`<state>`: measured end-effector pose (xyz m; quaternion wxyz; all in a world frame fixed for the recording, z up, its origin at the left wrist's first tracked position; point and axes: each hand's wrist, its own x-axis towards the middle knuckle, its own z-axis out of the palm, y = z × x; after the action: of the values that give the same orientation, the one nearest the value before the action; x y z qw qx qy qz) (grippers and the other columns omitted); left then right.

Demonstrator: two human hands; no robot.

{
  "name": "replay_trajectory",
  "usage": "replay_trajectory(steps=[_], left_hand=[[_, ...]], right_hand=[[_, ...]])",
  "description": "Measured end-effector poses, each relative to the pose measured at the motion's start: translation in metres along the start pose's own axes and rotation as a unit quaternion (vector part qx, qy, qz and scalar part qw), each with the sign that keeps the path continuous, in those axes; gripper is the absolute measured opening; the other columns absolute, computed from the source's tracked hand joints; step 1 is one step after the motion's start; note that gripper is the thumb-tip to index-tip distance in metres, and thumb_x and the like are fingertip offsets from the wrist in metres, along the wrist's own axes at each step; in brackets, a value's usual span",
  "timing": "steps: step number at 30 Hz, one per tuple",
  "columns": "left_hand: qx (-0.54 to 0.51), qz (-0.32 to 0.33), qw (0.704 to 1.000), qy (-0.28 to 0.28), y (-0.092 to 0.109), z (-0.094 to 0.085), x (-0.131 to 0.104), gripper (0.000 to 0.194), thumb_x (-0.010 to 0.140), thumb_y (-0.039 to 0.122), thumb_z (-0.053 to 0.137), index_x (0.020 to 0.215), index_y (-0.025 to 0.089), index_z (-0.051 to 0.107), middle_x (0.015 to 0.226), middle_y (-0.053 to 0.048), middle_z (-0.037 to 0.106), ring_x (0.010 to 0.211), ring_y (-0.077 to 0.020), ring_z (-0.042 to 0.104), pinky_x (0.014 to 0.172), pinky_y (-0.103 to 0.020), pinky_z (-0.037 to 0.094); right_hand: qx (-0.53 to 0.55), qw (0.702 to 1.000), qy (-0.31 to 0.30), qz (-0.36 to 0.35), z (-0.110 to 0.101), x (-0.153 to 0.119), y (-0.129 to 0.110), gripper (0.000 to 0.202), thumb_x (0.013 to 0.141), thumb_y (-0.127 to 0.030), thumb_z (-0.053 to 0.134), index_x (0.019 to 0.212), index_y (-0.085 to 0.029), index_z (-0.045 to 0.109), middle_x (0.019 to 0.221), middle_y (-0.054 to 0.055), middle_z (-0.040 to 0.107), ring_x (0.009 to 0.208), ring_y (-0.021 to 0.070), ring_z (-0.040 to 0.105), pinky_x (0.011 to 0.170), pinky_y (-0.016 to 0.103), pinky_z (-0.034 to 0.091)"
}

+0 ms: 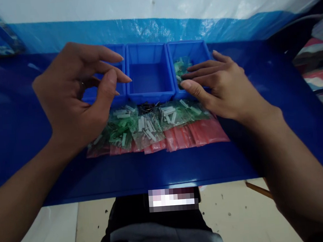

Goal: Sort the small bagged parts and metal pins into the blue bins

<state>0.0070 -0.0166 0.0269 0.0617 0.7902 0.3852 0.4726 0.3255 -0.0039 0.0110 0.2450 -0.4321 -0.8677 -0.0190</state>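
Note:
My left hand (76, 93) hovers in front of the left blue bin (115, 52), hiding much of it. Its fingers are curved, with a gap to the thumb and nothing visible between them. My right hand (222, 83) reaches over the front of the right blue bin (205, 49), fingers stretched out and apart. Inside that bin are small clear packets (182, 65) with greenish and white contents, close to my right fingertips; whether they touch, I cannot tell. Between the two bins stands the middle blue bin (151, 96). Red-bottomed plastic bags (179, 136) with white pieces lie before the bins.
A blue table (159, 169) carries everything, its front edge near my lap. Dark thin pieces (148, 107) lie among the bags. A white and blue plastic sheet (144, 28) hangs behind the bins. Folded striped material (319, 62) is at the far right.

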Motion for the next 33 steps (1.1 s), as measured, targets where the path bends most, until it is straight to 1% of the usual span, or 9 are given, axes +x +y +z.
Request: replay_trajectory(steps=[4,6,9,13,20,23,26,29,33], left_hand=[[0.104,0.116,0.985,-0.073,-0.012,-0.002,0.004,0.02,0.104,0.021,0.068,0.123,0.019,0.075,0.127,-0.006,0.08,0.123,-0.026,0.076,0.102,-0.043,0.067],[0.121,0.16,0.973,-0.11,-0.019,-0.002,0.005,0.022,0.103,0.022,0.071,0.124,0.018,0.075,0.139,-0.009,0.076,0.13,-0.0288,0.074,0.112,-0.049,0.064],[0.114,0.18,0.966,-0.147,-0.029,0.0,0.004,0.021,0.104,0.029,0.073,0.123,0.024,0.077,0.146,-0.004,0.073,0.139,-0.028,0.071,0.118,-0.049,0.064],[0.083,0.166,0.97,-0.157,-0.034,0.0,0.001,0.021,0.102,0.031,0.077,0.123,0.03,0.078,0.146,0.002,0.072,0.138,-0.0271,0.071,0.118,-0.047,0.065],[0.095,0.205,0.964,-0.142,-0.032,-0.003,0.003,0.018,0.102,0.026,0.076,0.12,0.028,0.079,0.139,-0.001,0.075,0.13,-0.0238,0.076,0.111,-0.04,0.07],[0.102,0.187,0.968,-0.133,-0.031,-0.004,0.004,0.024,0.104,0.025,0.074,0.128,0.029,0.076,0.138,0.0,0.077,0.127,-0.0216,0.077,0.11,-0.037,0.069],[0.098,0.196,0.972,-0.083,-0.023,-0.006,0.006,0.039,0.102,0.02,0.076,0.139,0.03,0.071,0.137,0.001,0.077,0.12,-0.02,0.08,0.106,-0.033,0.07],[0.06,0.19,0.978,-0.061,-0.01,-0.005,0.005,0.056,0.1,0.012,0.074,0.151,0.032,0.063,0.148,0.0,0.071,0.127,-0.0206,0.077,0.111,-0.036,0.069],[0.014,0.221,0.974,-0.041,0.007,-0.001,-0.002,0.054,0.096,0.003,0.074,0.145,0.026,0.067,0.156,-0.005,0.066,0.126,-0.0202,0.077,0.099,-0.033,0.072]], right_hand=[[-0.03,0.995,0.089,-0.036,-0.012,0.004,-0.021,0.03,0.111,-0.042,0.06,0.099,-0.023,0.081,0.095,0.006,0.084,0.099,0.0296,0.081,0.108,0.06,0.059],[-0.015,0.988,0.115,-0.101,-0.017,0.005,-0.034,0.017,0.107,-0.032,0.067,0.109,-0.022,0.08,0.101,0.006,0.084,0.097,0.0292,0.08,0.093,0.053,0.062],[0.053,0.974,0.067,-0.21,-0.017,0.004,-0.05,0.024,0.102,-0.032,0.074,0.118,-0.015,0.078,0.112,0.01,0.084,0.101,0.0296,0.078,0.085,0.049,0.063],[0.084,0.963,-0.014,-0.257,-0.003,0.0,-0.06,0.039,0.108,-0.044,0.067,0.129,-0.014,0.076,0.128,0.012,0.08,0.114,0.0303,0.075,0.091,0.049,0.064],[0.065,0.962,0.023,-0.265,0.002,-0.001,-0.063,0.02,0.105,-0.021,0.07,0.12,-0.01,0.077,0.116,0.01,0.083,0.106,0.0263,0.077,0.083,0.043,0.062],[0.053,0.968,0.102,-0.222,-0.001,-0.001,-0.068,0.012,0.103,-0.015,0.071,0.113,-0.015,0.077,0.103,0.007,0.084,0.095,0.0218,0.078,0.079,0.038,0.065],[0.127,0.971,0.18,-0.093,-0.003,-0.002,-0.076,0.019,0.101,-0.01,0.072,0.117,-0.021,0.075,0.103,0.004,0.083,0.09,0.0164,0.079,0.081,0.031,0.067],[0.305,0.919,0.243,0.061,-0.004,0.0,-0.083,0.019,0.1,-0.011,0.074,0.113,-0.024,0.073,0.097,0.0,0.079,0.076,0.014,0.076,0.068,0.028,0.066],[0.468,0.855,0.193,0.116,-0.002,0.006,-0.086,0.011,0.099,-0.012,0.074,0.102,-0.023,0.074,0.083,-0.003,0.074,0.061,0.0126,0.072,0.054,0.026,0.064]])
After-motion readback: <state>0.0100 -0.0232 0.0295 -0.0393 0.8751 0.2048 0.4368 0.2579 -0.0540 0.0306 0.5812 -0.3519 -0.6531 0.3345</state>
